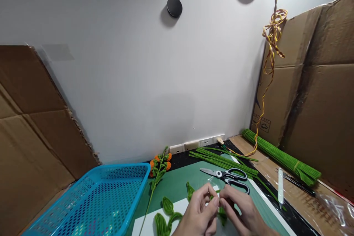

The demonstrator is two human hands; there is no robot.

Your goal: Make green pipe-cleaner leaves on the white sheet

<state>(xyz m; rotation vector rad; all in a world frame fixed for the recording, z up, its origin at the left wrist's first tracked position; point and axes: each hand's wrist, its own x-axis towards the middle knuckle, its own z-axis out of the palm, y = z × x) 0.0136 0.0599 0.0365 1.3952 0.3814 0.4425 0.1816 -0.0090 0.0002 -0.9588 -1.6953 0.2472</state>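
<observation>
My left hand [200, 210] and my right hand [243, 208] meet at the front over a white sheet, fingertips pinched together. Bits of a green pipe cleaner [222, 217] show between and below the fingers; most of it is hidden by them. Just left of my left hand lie leaf shapes of looped green pipe cleaner [167, 205], with another small leaf [190, 191] behind it. Scissors [225, 177] with black and grey handles rest, blades pointing left, just beyond my hands.
A blue plastic basket [145, 191] stands at left beside an orange-flowered green stem [153, 182]. Loose green pipe cleaners [226, 160] lie behind the scissors. At right are a tied green bundle [282, 155], a white-handled tool [280, 186] and a cardboard sheet [326, 99]. A yellow cord [262, 107] hangs down.
</observation>
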